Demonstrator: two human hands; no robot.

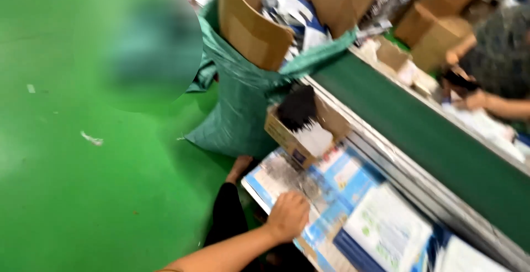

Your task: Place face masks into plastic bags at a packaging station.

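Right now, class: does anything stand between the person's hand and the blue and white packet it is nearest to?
Nothing visible does. The one hand in view already rests flat on the blue and white packet at the near end of the stack. The small cardboard box stands beyond it, not in between. Which hand it is cannot be told.

We see a flat blue-and-white printed packet (309, 195) lying at the top of a row of similar overlapping packets beside the green conveyor, its near edge under our left hand (288, 215).
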